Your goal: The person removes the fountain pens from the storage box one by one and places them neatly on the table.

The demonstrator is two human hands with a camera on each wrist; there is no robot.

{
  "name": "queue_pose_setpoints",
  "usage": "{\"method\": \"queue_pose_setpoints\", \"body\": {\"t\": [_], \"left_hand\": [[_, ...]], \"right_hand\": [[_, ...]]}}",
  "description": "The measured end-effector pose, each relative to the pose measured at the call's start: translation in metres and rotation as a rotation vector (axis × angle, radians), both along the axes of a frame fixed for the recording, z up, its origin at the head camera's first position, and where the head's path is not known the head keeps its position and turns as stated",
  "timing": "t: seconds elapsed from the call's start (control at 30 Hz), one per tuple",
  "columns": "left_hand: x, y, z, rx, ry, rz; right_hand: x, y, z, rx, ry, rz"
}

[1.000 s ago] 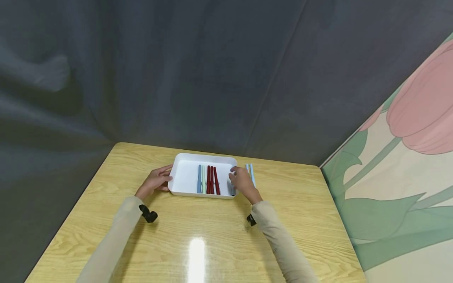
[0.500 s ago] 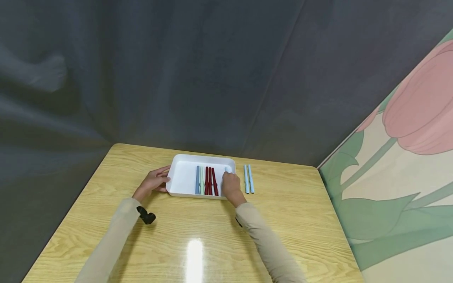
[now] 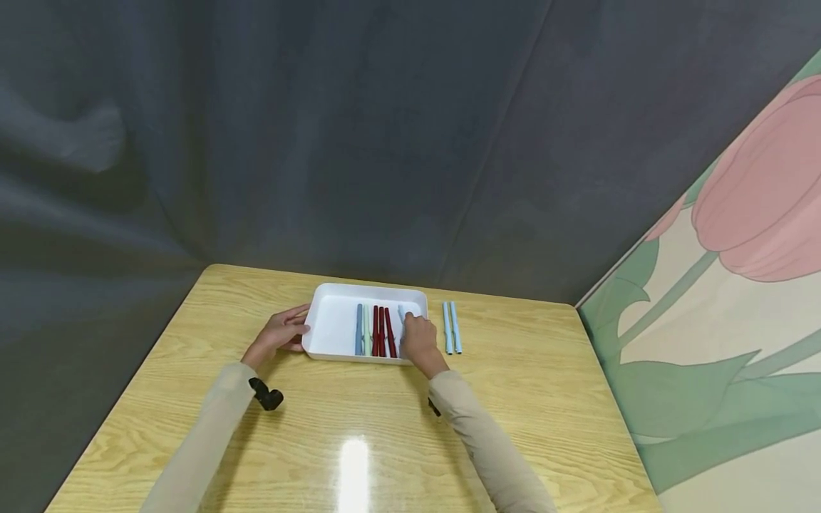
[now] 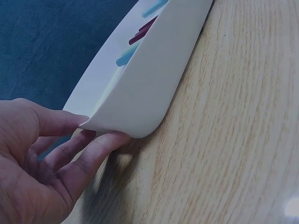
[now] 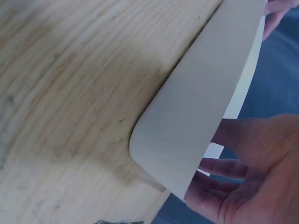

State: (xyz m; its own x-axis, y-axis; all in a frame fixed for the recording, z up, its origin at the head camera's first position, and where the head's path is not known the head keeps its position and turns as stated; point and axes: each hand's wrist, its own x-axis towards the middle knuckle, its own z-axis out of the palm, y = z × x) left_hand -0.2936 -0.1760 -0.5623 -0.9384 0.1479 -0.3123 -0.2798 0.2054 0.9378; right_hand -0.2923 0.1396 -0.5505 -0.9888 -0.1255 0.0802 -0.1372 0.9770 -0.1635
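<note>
**Left grip (image 3: pixel 277 333) pinching tray (image 3: pixel 330 320)**

Hold is at tray's left end, thumb at rim, fingertip against outer wall. Inside, in order: blue stick (image 3: pixel 359 329), green stick (image 3: pixel 367 330), three red sticks (image 3: pixel 381 331), pale stick (image 3: pixel 401 313). Right grip (image 3: pixel 421 342) is down at that last one; tips hidden, can't tell if closed on it. Farther right: two light-blue sticks (image 3: pixel 447 326) on desk (image 3: pixel 308 442).

Brightly lit tabletop (image 3: pixel 545 420), white glare (image 3: pixel 354 474) on its near part, soft shadow beside left sleeve (image 3: pixel 204 434), bluish wrist views, perhaps slightly blurred
</note>
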Motion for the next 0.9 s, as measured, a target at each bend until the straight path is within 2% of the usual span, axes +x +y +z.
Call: {"method": "queue_pose_setpoints", "body": {"t": [0.17,0.27,0.4,0.57,0.73,0.9], "left_hand": [[0.0,0.003,0.0,-0.003,-0.02,0.01],[-0.001,0.003,-0.001,-0.001,-0.018,0.012],[-0.001,0.001,-0.002,-0.011,-0.022,0.024],[-0.001,0.001,-0.002,-0.022,-0.018,0.02],[-0.001,0.002,-0.002,-0.02,-0.01,0.016],[0.0,0.002,-0.002,-0.016,0.0,0.012]], "right_hand": [[-0.003,0.013,0.007,-0.297,-0.032,-0.036],[-0.003,0.022,0.015,-0.521,-0.1,-0.051],[-0.004,0.033,0.02,-0.756,-0.171,-0.062],[-0.007,0.045,0.02,-0.9,-0.151,-0.063],[-0.009,0.057,0.023,-0.945,-0.095,-0.079],[-0.01,0.069,0.027,-0.982,-0.075,-0.106]]}}
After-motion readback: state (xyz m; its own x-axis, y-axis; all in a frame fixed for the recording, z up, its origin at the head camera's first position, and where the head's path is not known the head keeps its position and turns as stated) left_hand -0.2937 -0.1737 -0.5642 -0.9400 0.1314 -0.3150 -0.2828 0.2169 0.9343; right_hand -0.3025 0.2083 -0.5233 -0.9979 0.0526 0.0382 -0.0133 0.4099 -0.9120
